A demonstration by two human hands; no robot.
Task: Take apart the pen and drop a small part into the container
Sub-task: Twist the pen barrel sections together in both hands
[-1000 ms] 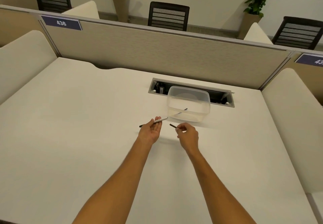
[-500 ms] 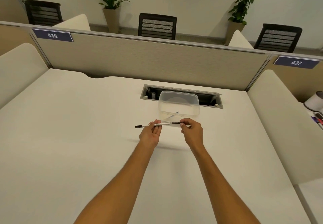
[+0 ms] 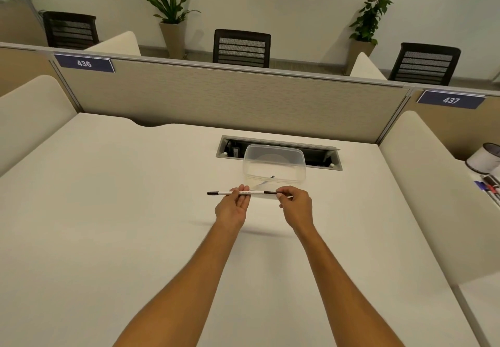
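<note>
white pen black-tipped, clear container, cream desk

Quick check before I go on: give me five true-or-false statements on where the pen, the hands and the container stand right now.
1. Both hands hold the pen. True: the left hand grips the white barrel, the right hand pinches the dark end.
2. The pen is held upright. False: it lies roughly level, left to right.
3. The clear container sits beyond the hands, next to the cable slot. True.
4. The container has a lid on. False: it is open at the top.
5. The container is empty. False: a thin dark-tipped part already lies inside.
</note>
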